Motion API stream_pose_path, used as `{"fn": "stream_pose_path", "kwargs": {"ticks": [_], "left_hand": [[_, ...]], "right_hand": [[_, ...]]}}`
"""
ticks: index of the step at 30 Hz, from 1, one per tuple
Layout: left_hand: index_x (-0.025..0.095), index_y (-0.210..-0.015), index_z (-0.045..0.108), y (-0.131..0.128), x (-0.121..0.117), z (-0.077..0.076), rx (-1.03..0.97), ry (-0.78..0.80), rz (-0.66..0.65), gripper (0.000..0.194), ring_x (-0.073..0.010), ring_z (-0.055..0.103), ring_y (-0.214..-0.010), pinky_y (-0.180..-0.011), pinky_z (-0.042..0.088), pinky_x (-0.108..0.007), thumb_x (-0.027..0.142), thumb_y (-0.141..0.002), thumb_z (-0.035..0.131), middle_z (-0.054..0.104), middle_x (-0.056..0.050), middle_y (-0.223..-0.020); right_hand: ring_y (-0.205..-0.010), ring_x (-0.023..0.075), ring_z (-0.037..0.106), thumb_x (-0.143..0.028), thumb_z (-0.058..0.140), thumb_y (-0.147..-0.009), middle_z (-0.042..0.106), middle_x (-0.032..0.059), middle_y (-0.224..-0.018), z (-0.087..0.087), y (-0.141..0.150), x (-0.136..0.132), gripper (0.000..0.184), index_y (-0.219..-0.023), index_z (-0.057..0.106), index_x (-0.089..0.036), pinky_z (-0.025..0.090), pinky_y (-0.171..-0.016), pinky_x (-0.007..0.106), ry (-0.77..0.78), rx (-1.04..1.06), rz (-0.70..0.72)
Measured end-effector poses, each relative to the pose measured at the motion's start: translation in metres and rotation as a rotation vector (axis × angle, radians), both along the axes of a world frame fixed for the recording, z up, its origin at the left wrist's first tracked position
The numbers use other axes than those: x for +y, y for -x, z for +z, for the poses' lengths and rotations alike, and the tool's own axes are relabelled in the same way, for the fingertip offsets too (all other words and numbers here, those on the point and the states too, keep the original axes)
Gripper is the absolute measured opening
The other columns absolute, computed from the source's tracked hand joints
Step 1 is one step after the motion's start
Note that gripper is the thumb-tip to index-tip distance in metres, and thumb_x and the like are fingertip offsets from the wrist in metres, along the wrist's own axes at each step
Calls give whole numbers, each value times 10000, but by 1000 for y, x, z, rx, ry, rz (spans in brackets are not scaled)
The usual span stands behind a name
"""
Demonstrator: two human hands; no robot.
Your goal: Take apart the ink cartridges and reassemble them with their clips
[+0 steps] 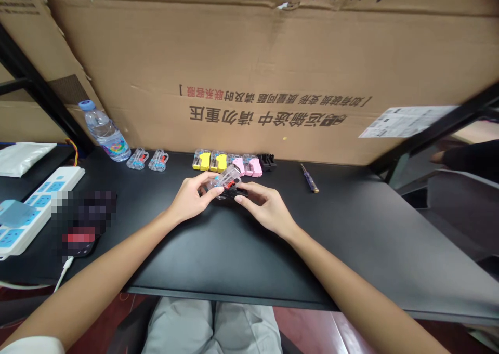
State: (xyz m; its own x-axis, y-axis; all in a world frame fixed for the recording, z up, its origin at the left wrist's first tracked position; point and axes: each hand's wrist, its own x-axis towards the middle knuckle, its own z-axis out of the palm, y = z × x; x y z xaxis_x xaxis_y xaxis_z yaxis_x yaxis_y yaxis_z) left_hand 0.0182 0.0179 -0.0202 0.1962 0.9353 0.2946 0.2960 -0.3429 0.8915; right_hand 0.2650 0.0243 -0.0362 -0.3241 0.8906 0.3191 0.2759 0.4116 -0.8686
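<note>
My left hand point(191, 197) is closed around a small clear plastic casing point(230, 175) with a red part and bits of blue inside. It is tilted above the black table. My right hand point(268, 208) pinches a black plastic piece point(233, 192) at the lower right side of the casing, and the two parts touch. Whether they are joined I cannot tell. Just behind my hands stands a row of similar pieces: yellow-and-clear ones point(202, 160), pink-and-clear ones point(254, 167) and a black part point(267, 161). Further left lie two clear casings point(138, 159) with red parts inside.
A screwdriver point(310, 180) lies to the right. At the back left, a water bottle point(106, 133) leans near the cardboard point(273, 52) behind the table. A white power strip point(58, 187), a blurred phone point(83, 245) and its cable point(64, 273) are at the left.
</note>
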Motion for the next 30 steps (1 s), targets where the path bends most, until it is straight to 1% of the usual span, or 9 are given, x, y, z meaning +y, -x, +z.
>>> {"fn": "stream_pose_path", "kwargs": {"ticks": [7, 14, 17, 21, 25, 30], "left_hand": [[159, -1249, 743, 1, 1, 2, -39, 36, -21, 399, -260, 789, -982, -881, 610, -371, 417, -945, 747, 839, -118, -1136], [184, -1240, 767, 3, 1, 4, 39, -8, -42, 387, -206, 740, -812, -766, 571, -317, 445, -956, 734, 843, -77, -1031], [186, -1238, 770, 4, 1, 5, 71, -22, -42, 385, -189, 705, -762, -721, 546, -299, 444, -956, 730, 837, -69, -1007], [178, -1233, 770, 7, 2, 7, 132, -40, -33, 380, -164, 638, -674, -676, 518, -290, 431, -952, 729, 828, -65, -982], [192, -1234, 775, 8, 1, 9, 185, -74, 0, 379, -140, 581, -599, -625, 493, -271, 433, -943, 739, 819, -45, -934], [196, -1227, 775, 6, 0, 10, 160, -76, -1, 377, -137, 595, -601, -593, 484, -258, 446, -949, 727, 834, -52, -1001]], "right_hand": [[-1157, 319, 781, -544, 763, -961, 795, 108, -1297, 0, -1, -1, 441, -1304, 798, -270, 648, -1031, 487, -27, -15, 11], [-1122, 315, 785, -528, 735, -982, 797, 104, -1283, 4, -4, 2, 415, -1300, 799, -268, 646, -1031, 490, -45, -66, 46], [-1095, 306, 787, -493, 731, -987, 801, 104, -1272, 8, -3, 1, 389, -1291, 804, -262, 658, -981, 463, -82, -98, 39], [-1009, 281, 792, -442, 727, -987, 814, 102, -1221, 13, -1, -2, 356, -1271, 813, -246, 669, -879, 414, -129, -122, 17], [-950, 270, 788, -425, 727, -979, 821, 96, -1182, 14, 0, -2, 346, -1260, 821, -247, 664, -861, 411, -158, -152, -7], [-853, 247, 776, -459, 739, -965, 825, 93, -1109, 14, 1, -2, 361, -1231, 833, -234, 665, -826, 399, -110, -126, -19]]}}
